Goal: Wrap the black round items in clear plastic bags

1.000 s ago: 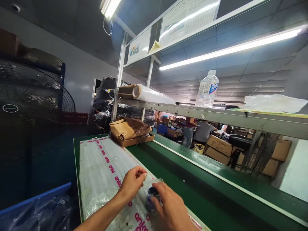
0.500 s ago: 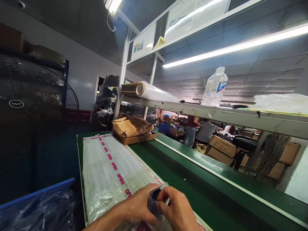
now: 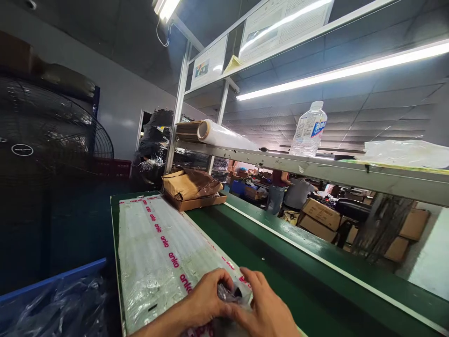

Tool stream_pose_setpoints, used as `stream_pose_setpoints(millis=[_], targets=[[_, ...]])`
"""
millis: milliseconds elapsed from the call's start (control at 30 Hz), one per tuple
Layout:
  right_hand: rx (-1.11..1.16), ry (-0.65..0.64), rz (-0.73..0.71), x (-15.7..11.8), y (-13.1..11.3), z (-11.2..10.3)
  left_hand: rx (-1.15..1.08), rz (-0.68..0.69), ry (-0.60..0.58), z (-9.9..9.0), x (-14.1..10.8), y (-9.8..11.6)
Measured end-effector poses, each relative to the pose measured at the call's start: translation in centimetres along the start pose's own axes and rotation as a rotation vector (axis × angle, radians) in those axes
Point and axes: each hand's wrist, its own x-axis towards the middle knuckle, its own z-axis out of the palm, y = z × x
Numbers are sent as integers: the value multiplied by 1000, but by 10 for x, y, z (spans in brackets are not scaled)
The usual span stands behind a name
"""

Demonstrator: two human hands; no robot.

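Observation:
Near the bottom of the view, a small crumpled clear plastic bag (image 3: 227,295) is between my two hands, with something dark inside that I cannot make out. My left hand (image 3: 209,299) curls its fingers and thumb round the bag's left side. On the other side my right hand (image 3: 268,304) grips it, thumb low against the bag and fingers bent over the top. Both hands are just above a pale plastic-covered sheet (image 3: 154,262) printed with pink "anko" lettering, which lies along the left part of the green bench. A short dark strip (image 3: 152,307) lies on that sheet.
A cardboard tray with brown paper (image 3: 192,187) sits at the bench's far end. Beyond the green belt (image 3: 252,243), a shelf carries a film roll (image 3: 224,135) and a bottle (image 3: 308,131). A blue bin with plastic bags (image 3: 63,304) stands lower left. Two people work behind.
My hands have shifted their grip, and the plastic bag is now crumpled lower between them. My right fingers have lifted and spread outward. The dark strip on the sheet has come into view.

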Motion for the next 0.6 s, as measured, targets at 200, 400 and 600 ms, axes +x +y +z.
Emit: stream_pose_setpoints(millis=[200, 400, 600], targets=[[67, -95, -18, 7, -2, 17, 133, 73, 17, 11, -9, 9], [182, -78, -75, 11, -7, 5, 35, 135, -121, 12, -10, 28], [342, -207, -211, -12, 19, 18, -67, 38, -247, 18, -36, 36]])
